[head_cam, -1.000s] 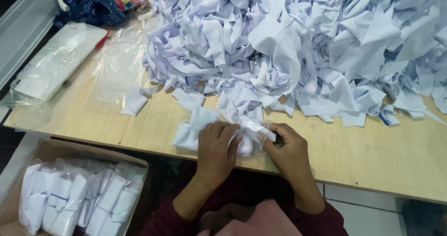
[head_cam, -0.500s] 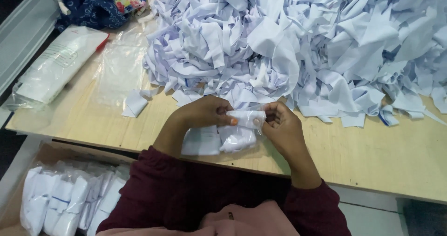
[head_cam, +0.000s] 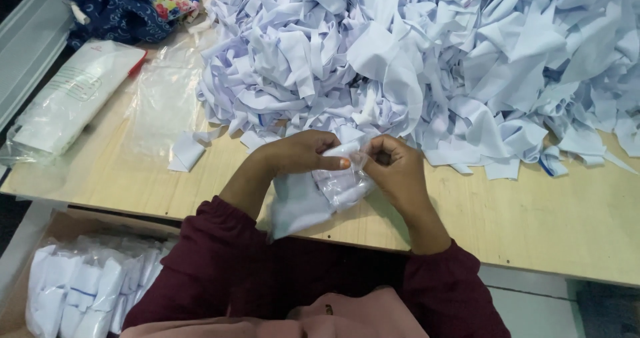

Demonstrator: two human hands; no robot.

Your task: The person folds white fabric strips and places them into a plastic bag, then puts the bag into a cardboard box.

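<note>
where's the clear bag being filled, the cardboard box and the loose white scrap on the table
clear bag (head_cam: 343,186), head view, its bulging middle
cardboard box (head_cam: 73,221), head view, its top rim
loose white scrap (head_cam: 185,153), head view, its centre

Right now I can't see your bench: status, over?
Left hand and right hand both gripping small clear bag of white fabric. Big white scrap pile just behind. Nothing blocking.

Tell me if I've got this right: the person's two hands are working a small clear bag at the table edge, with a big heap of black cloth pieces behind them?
Not quite. The head view shows the heap of cloth pieces is white, not black. The rest holds: the left hand and right hand meet on a small clear bag at the edge of the wooden table.
</note>
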